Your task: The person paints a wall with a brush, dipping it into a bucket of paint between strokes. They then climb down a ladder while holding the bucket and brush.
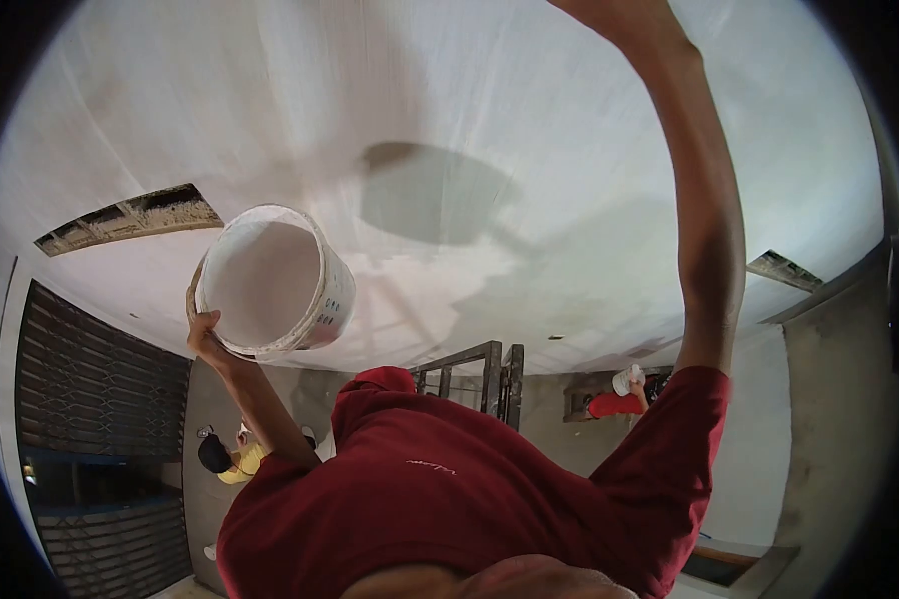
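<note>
My left hand (206, 331) is raised on the left, closed on the rim and side of a white plastic bucket (335, 299). The bucket is tilted so its mouth faces me, and pale residue coats its inside and rim. Dark lettering runs along its outer side. My right arm stretches up along the right side, and only the back part of my right hand (619, 18) shows at the top edge. Its fingers are out of frame, so whatever they hold is hidden. Before me spreads a pale plastered surface (559, 130) with damp-looking grey patches and shadows.
Cut openings (135, 218) break the plaster at left and right. A dark metal frame (491, 379) stands beyond my body. Folding metal gates (105, 369) line the left. Below are a person in yellow (242, 464) and a person in red (614, 404) beside a small white bucket (626, 380).
</note>
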The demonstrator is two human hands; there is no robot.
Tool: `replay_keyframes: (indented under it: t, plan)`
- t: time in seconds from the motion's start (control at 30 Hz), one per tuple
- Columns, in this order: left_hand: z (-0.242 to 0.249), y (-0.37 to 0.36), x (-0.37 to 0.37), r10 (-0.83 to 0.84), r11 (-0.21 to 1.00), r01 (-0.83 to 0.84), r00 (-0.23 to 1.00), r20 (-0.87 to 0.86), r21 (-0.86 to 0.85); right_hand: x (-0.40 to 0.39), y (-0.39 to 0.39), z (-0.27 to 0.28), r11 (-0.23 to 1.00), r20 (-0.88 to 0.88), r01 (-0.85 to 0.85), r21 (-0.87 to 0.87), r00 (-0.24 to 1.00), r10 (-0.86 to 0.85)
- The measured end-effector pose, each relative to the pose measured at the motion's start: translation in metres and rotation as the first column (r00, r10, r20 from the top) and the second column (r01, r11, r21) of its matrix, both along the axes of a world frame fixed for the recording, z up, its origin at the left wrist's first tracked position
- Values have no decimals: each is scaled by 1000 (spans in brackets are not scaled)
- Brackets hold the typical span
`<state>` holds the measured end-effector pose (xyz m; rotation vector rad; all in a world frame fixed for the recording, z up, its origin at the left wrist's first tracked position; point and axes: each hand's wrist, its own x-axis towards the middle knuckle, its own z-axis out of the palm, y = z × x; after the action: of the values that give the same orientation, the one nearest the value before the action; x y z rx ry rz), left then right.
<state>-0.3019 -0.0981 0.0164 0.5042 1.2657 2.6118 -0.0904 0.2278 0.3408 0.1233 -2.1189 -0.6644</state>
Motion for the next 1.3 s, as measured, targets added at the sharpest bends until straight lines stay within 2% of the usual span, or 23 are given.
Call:
replay_keyframes:
  t: [0.07,0.1,0.13,0.17,0.27,0.37,0.4,0.43,0.47,0.53,0.6,0.67,0.73,0.83,0.87,0.9,0.93,0.97,1.0,1.1,1.17,1.27,1.3]
  plan:
    - [-4,-2,-2,-17,1000,17,1000,10,-21,-14,24,-33,946,-208,68,317,978,-1]
    - [-12,-3,-8,-33,999,33,999,-1,-30,-24,34,-63,979,-200,34,200,980,7]
    - [-16,-4,-12,-50,998,50,999,-13,-41,-18,57,-108,986,39,167,24,985,-168]
    - [-14,-3,-10,-38,999,38,999,-7,-36,-24,47,-150,957,28,279,76,959,-281]
    - [-1,0,2,-19,1000,19,1000,24,-25,-27,50,-294,988,-12,140,72,990,-139]
    - [7,-4,12,-4,1000,5,999,53,-29,-13,23,-391,960,368,174,-219,926,-83]
    - [7,-6,12,4,999,-2,999,39,-51,-8,16,-410,927,478,197,-319,878,-22]
    - [8,-7,11,9,998,-8,1000,19,-60,-4,12,-415,858,644,319,-404,765,19]
    - [9,-7,9,2,998,-2,1000,6,-61,-2,15,-412,857,672,326,-398,740,31]
    - [4,-10,4,-4,1000,3,999,-39,-17,-5,40,-380,875,715,331,-353,699,24]
    - [-5,-13,0,19,1000,-20,995,-95,-6,-7,67,-307,837,531,186,-514,836,140]
    - [-10,-17,1,64,997,-70,989,-134,-40,-8,79,-213,840,370,41,-541,908,195]
    - [-7,-20,5,92,993,-101,988,-122,-64,0,57,-108,842,306,48,-538,941,142]
    - [-8,-19,3,75,996,-72,995,-66,45,10,28,8,918,201,39,-395,979,45]
    - [-11,-19,0,42,994,-38,999,-35,99,10,32,37,951,77,-114,-286,987,141]
    - [-13,-18,-1,63,994,-59,998,-32,95,11,24,65,938,6,-124,-324,991,133]
    - [-14,-18,0,83,993,-81,996,-27,82,11,32,92,980,-37,-96,-175,995,91]
    - [-16,-19,-1,102,993,-101,994,-23,66,12,35,115,992,-77,-37,-123,997,28]
    - [-19,-19,-4,111,992,-109,994,-15,70,9,37,137,990,-106,-142,19,984,143]
    - [-24,-16,-11,127,989,-128,992,11,70,7,26,176,985,-160,-27,169,986,55]
    - [-22,-18,-11,136,989,-137,990,28,53,4,22,190,965,-200,57,254,980,-5]
    - [-26,-15,-12,186,977,-189,982,37,100,-5,28,201,907,-239,34,420,968,75]
    - [-31,-16,-14,168,980,-170,985,27,100,-6,24,202,916,-243,43,399,968,60]
